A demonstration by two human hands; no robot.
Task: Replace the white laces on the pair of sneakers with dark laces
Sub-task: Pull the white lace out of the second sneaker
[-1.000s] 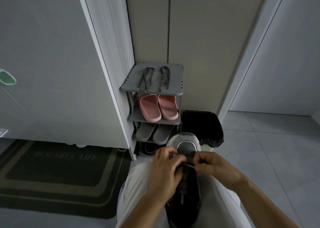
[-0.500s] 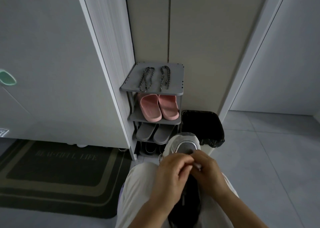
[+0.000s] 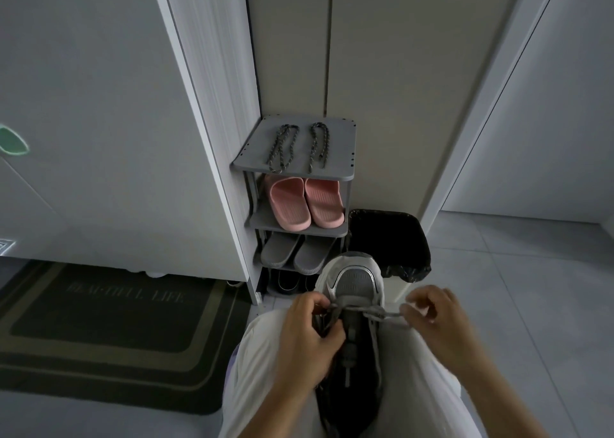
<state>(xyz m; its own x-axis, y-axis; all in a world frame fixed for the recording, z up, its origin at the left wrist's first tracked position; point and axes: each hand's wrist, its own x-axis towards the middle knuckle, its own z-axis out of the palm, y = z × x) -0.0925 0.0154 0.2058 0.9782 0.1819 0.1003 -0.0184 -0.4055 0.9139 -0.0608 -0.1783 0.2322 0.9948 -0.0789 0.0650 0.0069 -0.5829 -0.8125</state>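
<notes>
Left hand curled, pinching the lace; right hand pinching its end.

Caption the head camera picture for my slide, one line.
Left hand grips the sneaker on the lap, right hand pinches its white lace; dark laces lie on the rack.

Grey shoe rack w/ pink slippers on 2nd shelf, grey slippers below. Black-lined bin just right of rack; dark doormat on floor, left.

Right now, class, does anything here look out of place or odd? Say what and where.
Nothing looks spilled or broken. Two dark laces lie atop the rack, where shoes belong, and a sneaker sits on the lap, the left hand holding it, the right hand pinching its white lace.
</notes>
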